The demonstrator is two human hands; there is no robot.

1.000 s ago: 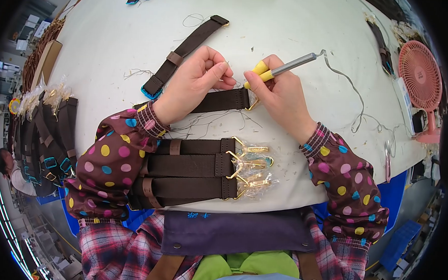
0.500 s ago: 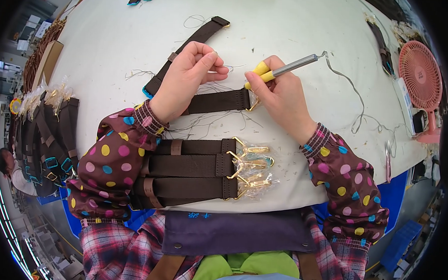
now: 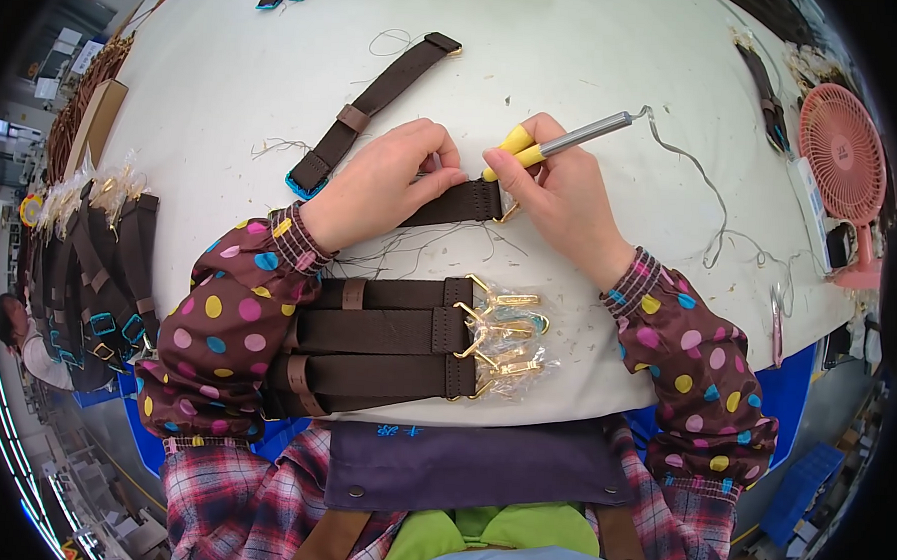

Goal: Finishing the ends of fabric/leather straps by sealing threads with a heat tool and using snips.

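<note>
A dark brown webbing strap lies across the table, its stitched right end looped on a gold-coloured metal ring. My left hand covers part of this strap; thumb and fingers are closed at its upper edge, and what they pinch is too small to make out. In my right hand is a corded pen-shaped tool with a grey body and yellow grip. Its front end points down at the strap's stitched end, and the tip is hidden. Loose dark threads lie beside the strap.
Beyond my left hand lies another strap with a blue buckle. Nearer me, several straps with plastic-wrapped gold hooks lie together. More straps hang at left. A pink fan and tweezers-like tool are at right.
My left hand has moved right and down to the strap's upper edge, uncovering more of the farther strap. My right hand and its tool have shifted slightly left.
</note>
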